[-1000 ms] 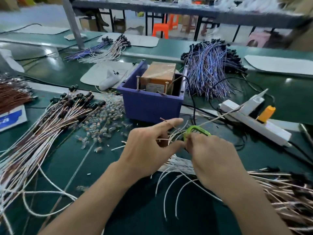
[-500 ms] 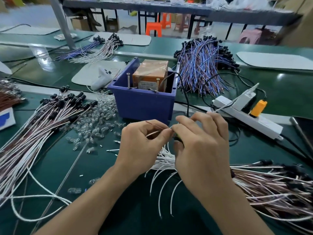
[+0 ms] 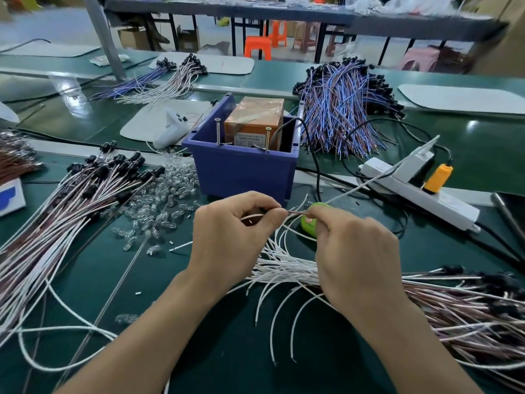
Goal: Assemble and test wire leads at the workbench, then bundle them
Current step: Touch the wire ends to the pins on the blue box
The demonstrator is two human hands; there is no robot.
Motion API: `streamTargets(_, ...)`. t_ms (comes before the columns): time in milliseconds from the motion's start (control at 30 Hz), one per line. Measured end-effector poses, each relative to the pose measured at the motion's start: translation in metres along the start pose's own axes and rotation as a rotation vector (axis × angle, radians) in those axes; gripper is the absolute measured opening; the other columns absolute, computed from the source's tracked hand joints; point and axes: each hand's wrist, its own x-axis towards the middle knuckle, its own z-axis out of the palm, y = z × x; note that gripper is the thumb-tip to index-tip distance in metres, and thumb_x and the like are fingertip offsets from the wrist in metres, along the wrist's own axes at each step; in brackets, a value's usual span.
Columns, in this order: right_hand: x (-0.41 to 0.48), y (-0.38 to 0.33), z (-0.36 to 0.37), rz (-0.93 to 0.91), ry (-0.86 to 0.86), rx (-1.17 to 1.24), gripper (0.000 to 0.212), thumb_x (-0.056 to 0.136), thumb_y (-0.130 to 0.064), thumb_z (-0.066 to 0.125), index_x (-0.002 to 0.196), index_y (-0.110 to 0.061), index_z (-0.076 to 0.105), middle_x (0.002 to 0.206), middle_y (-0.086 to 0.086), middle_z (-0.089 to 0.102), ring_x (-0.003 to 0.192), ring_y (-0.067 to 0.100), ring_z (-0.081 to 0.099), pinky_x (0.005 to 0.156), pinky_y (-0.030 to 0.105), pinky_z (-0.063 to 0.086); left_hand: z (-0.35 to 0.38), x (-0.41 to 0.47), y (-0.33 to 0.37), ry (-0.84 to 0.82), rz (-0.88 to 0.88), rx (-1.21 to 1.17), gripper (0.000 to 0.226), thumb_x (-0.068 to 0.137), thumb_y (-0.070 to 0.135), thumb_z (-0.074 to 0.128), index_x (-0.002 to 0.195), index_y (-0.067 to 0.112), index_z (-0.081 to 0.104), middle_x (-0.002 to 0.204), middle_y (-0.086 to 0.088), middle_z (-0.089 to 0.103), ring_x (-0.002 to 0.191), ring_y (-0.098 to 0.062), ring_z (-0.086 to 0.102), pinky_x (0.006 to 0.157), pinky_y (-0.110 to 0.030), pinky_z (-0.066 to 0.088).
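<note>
Lower centre: green desk [image 3: 199,351], both forearms in from bottom edge. Left hand [image 3: 230,237]: grip clamped on wire lead [image 3: 297,213], thumb and forefinger pinching. Right hand [image 3: 352,251]: grip pinches same lead's other end; lead runs straight between hands, centre frame. Green tool [image 3: 308,223] just behind right fingers, held or not unclear. White wire ends [image 3: 284,268] fan beneath hands. Connector-tipped bundle [image 3: 468,302] right, second bundle [image 3: 71,211] left. Clear bulbs [image 3: 164,194] left of centre. Beyond: blue bin [image 3: 241,172] holding orange box [image 3: 255,118]; power strip [image 3: 420,191] right; blue-purple wire pile [image 3: 341,109] upper right.
</note>
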Motion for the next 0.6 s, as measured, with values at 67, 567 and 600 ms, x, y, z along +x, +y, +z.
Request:
streamTargets(67, 0.001, 0.001, 0.0, 0.008, 0.052, -0.026, 0.02, 0.084, -0.006, 0.068, 0.088, -0.024, 0.075, 0.066, -0.003, 0.069, 0.055, 0.03, 0.05, 0.06, 0.032, 0.031, 0.001, -0.002, 0.0, -0.004, 0.104, 0.148, 0.005, 0.087, 0.034, 0.078, 0.087, 0.03, 0.08, 0.076, 0.017, 0.074, 0.068, -0.005, 0.069, 0.063, -0.031, 0.054)
streamTargets(567, 0.0, 0.002, 0.01, 0.01, -0.095, 0.308, 0.015, 0.1, -0.033, 0.052, 0.09, -0.027, 0.061, 0.071, -0.005, 0.062, 0.067, 0.021, 0.053, 0.059, 0.038, 0.039, -0.002, 0.002, -0.004, -0.076, 0.132, 0.112, 0.013, 0.087, 0.039, 0.077, 0.097, 0.031, 0.078, 0.08, 0.017, 0.072, 0.066, -0.003, 0.066, 0.064, -0.025, 0.052)
streamTargets(600, 0.002, 0.004, 0.006, 0.024, -0.079, 0.271, 0.015, 0.097, -0.034, 0.053, 0.088, -0.026, 0.062, 0.07, -0.005, 0.062, 0.068, 0.022, 0.053, 0.059, 0.037, 0.037, -0.005, 0.003, -0.004, -0.094, 0.129, 0.124, 0.015, 0.085, 0.04, 0.078, 0.098, 0.033, 0.077, 0.076, 0.017, 0.071, 0.063, -0.005, 0.064, 0.063, -0.025, 0.051)
